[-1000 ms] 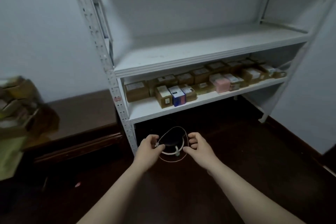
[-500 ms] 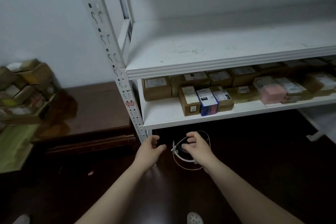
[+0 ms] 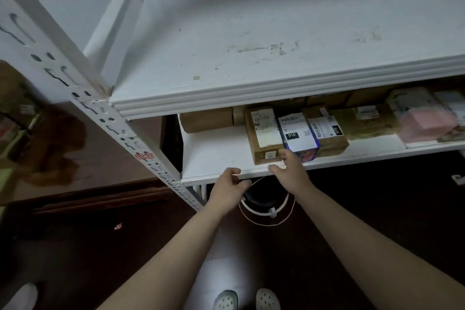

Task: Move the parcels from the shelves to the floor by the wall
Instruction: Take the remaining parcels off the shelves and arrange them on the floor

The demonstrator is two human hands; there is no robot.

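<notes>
Parcels (image 3: 327, 133) rowed on lower shelf (image 3: 214, 156) toward 2 o'clock, right hand (image 3: 289, 171) relaxed, fingertips at brown parcel (image 3: 254, 152) front, left hand (image 3: 227, 189) at its 8 o'clock, loosely curled, possibly pinching cord (image 3: 266, 225), grasp unclear.

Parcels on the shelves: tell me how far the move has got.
Done: the upper shelf shows no parcels, and blurred boxes are piled at the far left. In hand: the right hand reaches the front brown parcel, fingers not yet round it. Left: the whole row of parcels on the lower shelf.
</notes>
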